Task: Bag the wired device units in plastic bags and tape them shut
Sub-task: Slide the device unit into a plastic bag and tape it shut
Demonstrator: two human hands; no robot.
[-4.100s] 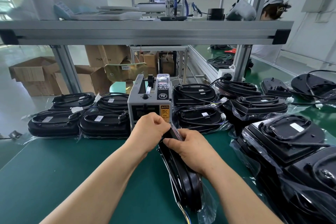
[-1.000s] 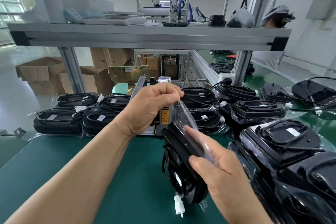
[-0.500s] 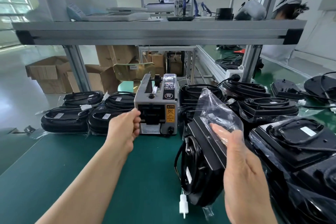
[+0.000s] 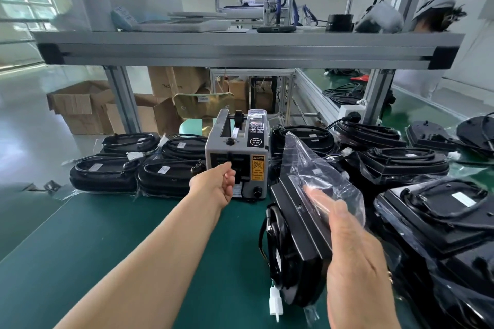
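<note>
Device unit against flat right hand; left hand at dispenser, grip unclear

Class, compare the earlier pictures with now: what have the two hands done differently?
The left hand let go of the plastic bag and reached forward to the outlet of the tape dispenser. The right hand still presses the bag against the wired device unit, which stands on edge. The dispenser and the bagged units around it stayed put.
</note>
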